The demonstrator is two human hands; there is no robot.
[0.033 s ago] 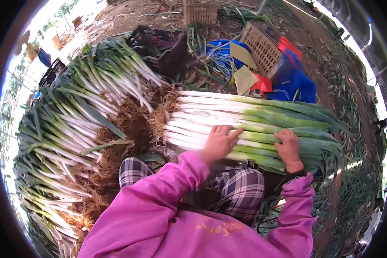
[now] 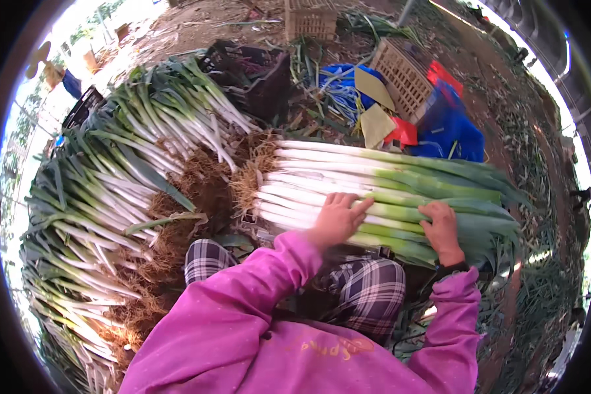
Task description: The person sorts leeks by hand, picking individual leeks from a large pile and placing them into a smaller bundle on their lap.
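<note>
A neat layer of leeks (image 2: 322, 176) lies side by side in front of me, with roots to the left and green leaves to the right. My left hand (image 2: 337, 220) rests on the near leeks where white turns to green, its fingers stretched and thumb apart. Farther right, my right hand (image 2: 442, 226) has its fingers curled over a green leek (image 2: 400, 212) among the leaves; its fingertips are partly hidden. The matted brown roots (image 2: 246, 187) gather at the left end of the layer. What supports the leeks is mostly covered.
A large heap of leeks (image 2: 105, 190) with soil-covered roots fills the left side. Behind stand a dark crate (image 2: 259, 82), a tan crate (image 2: 400, 75) and another tan crate (image 2: 310, 23). Blue plastic (image 2: 450, 131) and yellow card (image 2: 377, 125) lie beyond the layer. Leaf scraps (image 2: 538, 282) litter the right-hand ground.
</note>
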